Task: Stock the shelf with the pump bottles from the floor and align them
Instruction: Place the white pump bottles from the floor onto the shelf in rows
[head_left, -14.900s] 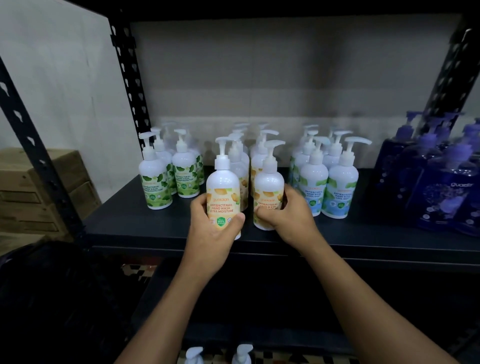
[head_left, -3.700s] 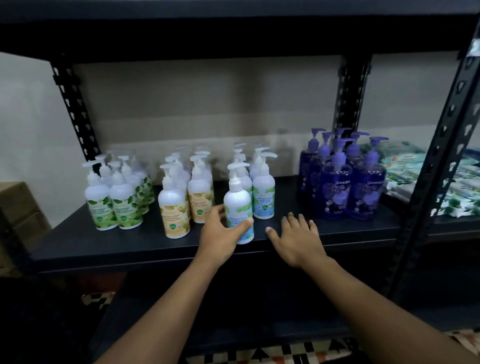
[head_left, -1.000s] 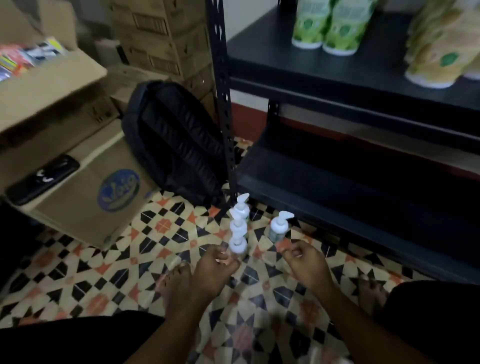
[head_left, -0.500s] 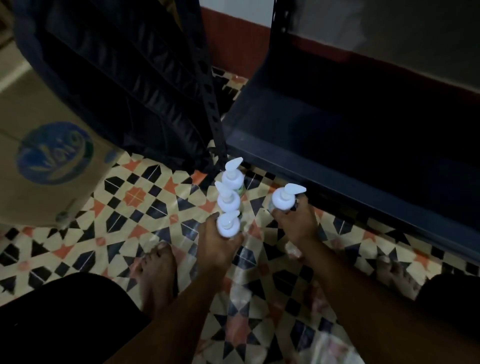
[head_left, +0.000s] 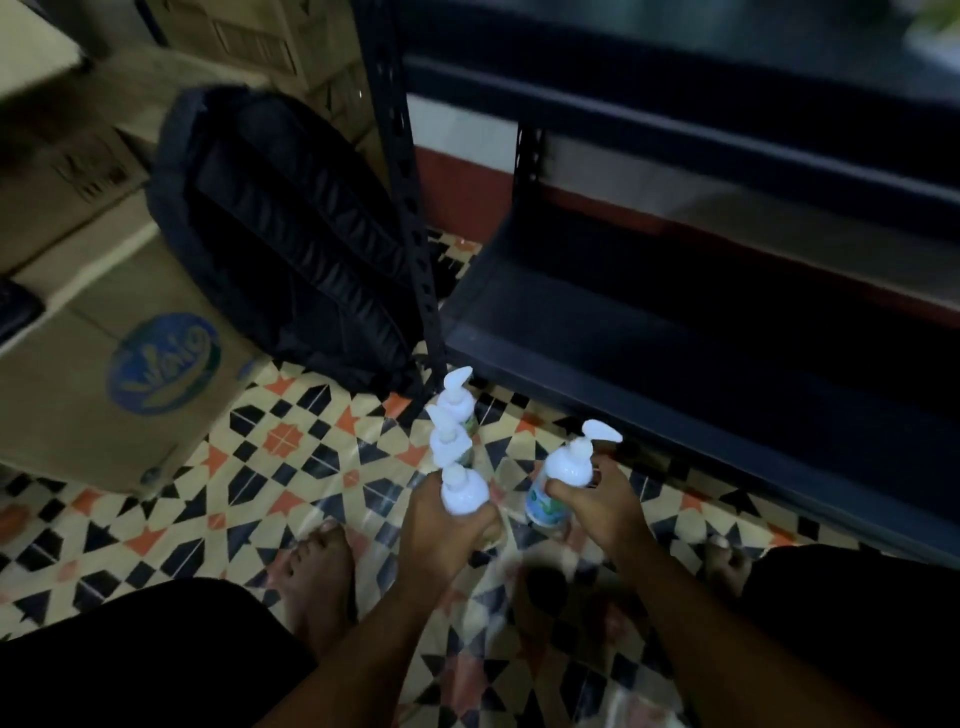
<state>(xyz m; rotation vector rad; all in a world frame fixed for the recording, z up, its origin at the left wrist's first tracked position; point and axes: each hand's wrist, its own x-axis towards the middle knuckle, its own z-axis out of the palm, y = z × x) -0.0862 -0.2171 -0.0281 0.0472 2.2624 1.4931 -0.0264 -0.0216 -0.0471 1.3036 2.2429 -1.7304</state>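
On the patterned floor of black, cream and orange tiles (head_left: 291, 441), in front of the dark metal shelving unit (head_left: 623, 322), a person crouches with both hands low.

Head view: the left hand (head_left: 441, 525) is wrapped round the body of a white plastic pump bottle (head_left: 462, 491), fingers curled on it. The right hand (head_left: 602, 512) clasps a second white pump bottle with a blue-green label (head_left: 569, 467), thumb across its front; this bottle is tilted. Motion blur hides whether either bottle is clear of the tiles. Two more white pump bottles (head_left: 451, 426) stand in line just beyond the left hand, near the unit's perforated upright post (head_left: 410, 208). A black backpack (head_left: 291, 234) leans beside that post, next to a brown cardboard box with a blue oval logo (head_left: 130, 364).
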